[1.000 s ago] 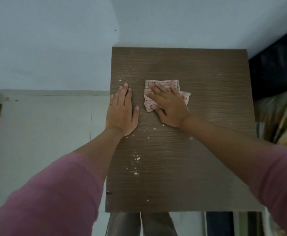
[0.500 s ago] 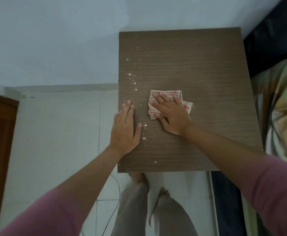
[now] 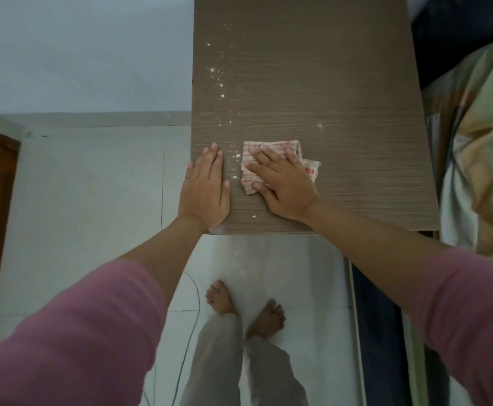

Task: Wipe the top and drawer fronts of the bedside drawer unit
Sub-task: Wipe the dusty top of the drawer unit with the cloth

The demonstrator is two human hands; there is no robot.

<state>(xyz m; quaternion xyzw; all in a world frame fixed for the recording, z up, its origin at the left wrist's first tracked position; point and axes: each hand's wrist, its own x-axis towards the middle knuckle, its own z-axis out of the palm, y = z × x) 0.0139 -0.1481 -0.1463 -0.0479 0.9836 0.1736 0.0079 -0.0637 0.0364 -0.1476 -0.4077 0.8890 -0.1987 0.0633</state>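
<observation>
Drawer unit top [image 3: 342,98] fills the upper view beside the bed [image 3: 473,142]. Left hand [image 3: 205,189] flat, bracing the near-left corner. Right hand [image 3: 283,186] presses the cloth [image 3: 271,148] flat. Sweep crumbs [image 3: 217,80] toward one edge, overlapping passes.

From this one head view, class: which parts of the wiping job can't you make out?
- Drawer fronts: hidden below the unit's top, seen from above.
- Top's far edge: cut off by the frame.
- Cloth middle: covered by the right hand.
- Left front corner: under the left hand.
- White specks: too small to identify.
</observation>
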